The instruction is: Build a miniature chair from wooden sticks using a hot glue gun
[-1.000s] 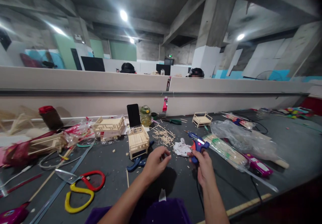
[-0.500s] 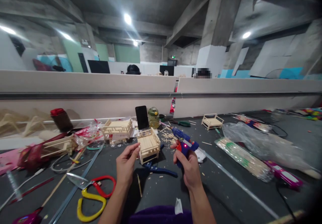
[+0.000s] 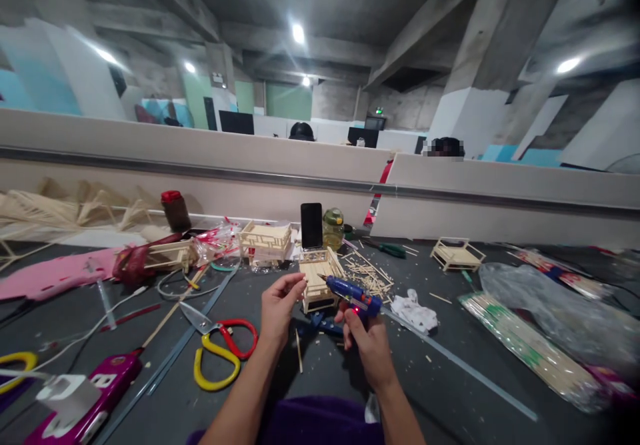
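My right hand [image 3: 367, 338] grips a blue glue gun [image 3: 353, 293] with a red light on it, its nozzle pointing left toward my left hand. My left hand [image 3: 278, 306] is raised with thumb and fingers pinched on a small wooden stick I can barely make out. Just behind both hands stands a small stick-built model [image 3: 318, 280] on the dark table, with a black phone [image 3: 311, 225] propped upright behind it. A blue clamp [image 3: 323, 326] lies under the hands.
Red-and-yellow scissors [image 3: 220, 348] lie to the left. Loose sticks [image 3: 369, 275], crumpled tissue [image 3: 414, 310], stick bundles in plastic [image 3: 520, 345], other stick models [image 3: 265, 240] [image 3: 457, 254], a dark jar [image 3: 175, 210] and a magenta tool [image 3: 95, 398] surround the work area. A partition wall [image 3: 250, 165] runs behind.
The view has swung left. My right hand lifted the glue gun off the table and brought it left toward the model; my left hand rose beside the model.
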`<state>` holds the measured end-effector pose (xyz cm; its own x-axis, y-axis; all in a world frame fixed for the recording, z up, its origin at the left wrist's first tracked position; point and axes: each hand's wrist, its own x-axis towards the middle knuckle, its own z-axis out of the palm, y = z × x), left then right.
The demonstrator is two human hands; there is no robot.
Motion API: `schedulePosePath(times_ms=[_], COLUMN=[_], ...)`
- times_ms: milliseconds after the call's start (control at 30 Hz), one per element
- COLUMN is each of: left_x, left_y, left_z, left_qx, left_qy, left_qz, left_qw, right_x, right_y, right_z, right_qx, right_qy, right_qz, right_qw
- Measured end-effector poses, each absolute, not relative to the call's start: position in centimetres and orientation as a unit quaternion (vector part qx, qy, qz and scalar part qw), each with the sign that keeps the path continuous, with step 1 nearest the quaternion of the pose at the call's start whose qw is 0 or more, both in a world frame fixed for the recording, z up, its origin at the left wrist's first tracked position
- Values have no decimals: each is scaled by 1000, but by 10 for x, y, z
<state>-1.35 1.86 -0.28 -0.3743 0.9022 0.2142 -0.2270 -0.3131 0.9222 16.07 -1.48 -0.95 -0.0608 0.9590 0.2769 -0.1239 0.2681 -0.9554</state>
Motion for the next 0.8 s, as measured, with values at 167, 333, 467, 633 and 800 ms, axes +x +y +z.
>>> schedulePosePath(times_ms=[167,333,467,633,800], left_x=[-14,-14,-13,-13,-11], left_y=[17,16,17,16,15], left_z=[-2,0,0,1,3], left_qx=[393,395,395,396,389], left_qy=[435,442,443,438,436], left_qz=[702,695,696,699,700], left_qw=[403,406,405,404,409], right_x=[158,158,158,157,157], right_y=[-12,-12,-13,-15,-14], right_z=[-17,-19,-16,-13,-14], right_qx=[-384,-393,-396,-391,-387], right_qy=[-566,-569,-572,-573,-572], right_qz=[476,475,476,479,484], right_qw=[553,544,537,538,538])
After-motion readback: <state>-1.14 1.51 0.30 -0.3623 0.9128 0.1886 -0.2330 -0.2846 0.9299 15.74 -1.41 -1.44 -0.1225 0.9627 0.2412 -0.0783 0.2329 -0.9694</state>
